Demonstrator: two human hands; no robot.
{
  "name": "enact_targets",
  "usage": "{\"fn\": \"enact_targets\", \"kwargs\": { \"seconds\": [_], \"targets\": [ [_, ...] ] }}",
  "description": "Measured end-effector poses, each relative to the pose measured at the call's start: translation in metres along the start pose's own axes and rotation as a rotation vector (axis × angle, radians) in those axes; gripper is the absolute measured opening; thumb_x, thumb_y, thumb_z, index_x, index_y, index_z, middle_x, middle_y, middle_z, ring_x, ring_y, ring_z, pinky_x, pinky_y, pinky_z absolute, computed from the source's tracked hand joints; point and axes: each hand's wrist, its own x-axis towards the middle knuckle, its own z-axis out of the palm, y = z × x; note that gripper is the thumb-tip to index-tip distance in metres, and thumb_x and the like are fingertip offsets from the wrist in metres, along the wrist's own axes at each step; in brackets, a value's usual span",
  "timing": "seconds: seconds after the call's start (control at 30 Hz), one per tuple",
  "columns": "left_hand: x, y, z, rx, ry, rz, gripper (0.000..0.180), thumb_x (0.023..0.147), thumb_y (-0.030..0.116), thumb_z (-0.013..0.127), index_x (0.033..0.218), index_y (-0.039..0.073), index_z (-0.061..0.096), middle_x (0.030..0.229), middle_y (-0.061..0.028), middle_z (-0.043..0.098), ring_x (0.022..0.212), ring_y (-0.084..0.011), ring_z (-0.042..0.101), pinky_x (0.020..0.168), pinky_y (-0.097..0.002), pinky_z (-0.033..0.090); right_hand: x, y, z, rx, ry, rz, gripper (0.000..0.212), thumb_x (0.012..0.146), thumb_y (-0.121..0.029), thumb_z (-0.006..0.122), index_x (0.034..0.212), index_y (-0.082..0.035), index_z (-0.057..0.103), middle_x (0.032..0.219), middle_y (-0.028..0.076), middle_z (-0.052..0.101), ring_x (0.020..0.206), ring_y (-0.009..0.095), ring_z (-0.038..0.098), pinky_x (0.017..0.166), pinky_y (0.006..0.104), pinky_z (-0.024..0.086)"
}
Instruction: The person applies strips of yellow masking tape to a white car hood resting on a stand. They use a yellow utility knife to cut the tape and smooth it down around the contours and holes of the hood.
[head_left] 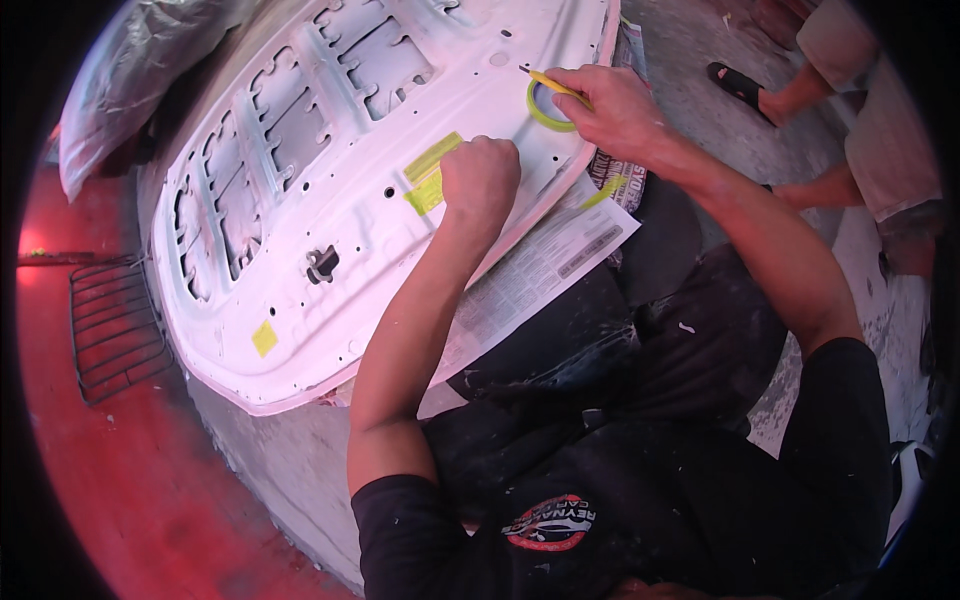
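Note:
A large white car hood (340,185) lies with its ribbed inner face up in front of me. My left hand (480,180) is closed in a fist over it, beside yellow-green masking tape strips (425,192); anything inside its fingers is hidden. My right hand (610,105) is closed around a slim yellow tool (553,85) with a dark tip, perhaps a cutter. Just under those fingers is a roll of yellow-green tape (535,108); whether it is gripped or rests on the hood I cannot tell. A separate tape square (264,338) sticks near the hood's near-left end.
Newspaper sheets (540,270) stick out from under the hood's edge toward my lap. At left stand a dark wire rack (118,325) and, farther off, a plastic-covered object (150,80). Another person's sandalled foot (738,84) and legs are at the upper right.

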Motion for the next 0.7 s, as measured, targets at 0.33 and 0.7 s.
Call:
{"fn": "enact_targets", "kwargs": {
  "seconds": [0.33,0.7],
  "targets": [
    [0.02,-0.078,0.011,-0.879,-0.076,-0.446,0.027,0.089,0.017,0.054,0.096,-0.005,0.069,0.081,-0.0168,0.071,0.077,-0.0235,0.072,0.072,-0.036,0.056,-0.004,0.003,0.0,0.132,0.003,0.015,0.032,0.092,-0.021,0.056,0.119,-0.011,0.069,0.085,0.02,0.068,0.08,0.038,0.067,0.075,0.0457,0.052],
    [0.008,-0.098,-0.001,-1.535,0.254,-0.642,0.023,0.087,0.004,0.042,0.093,-0.002,0.063,0.078,-0.0071,0.06,0.068,-0.0149,0.059,0.065,-0.0313,0.054,-0.01,-0.008,0.038,0.054,-0.354,-0.165,0.038,0.088,-0.013,0.058,0.124,-0.009,0.068,0.089,0.022,0.067,0.082,0.039,0.067,0.077,0.0478,0.051]
  ]
}}
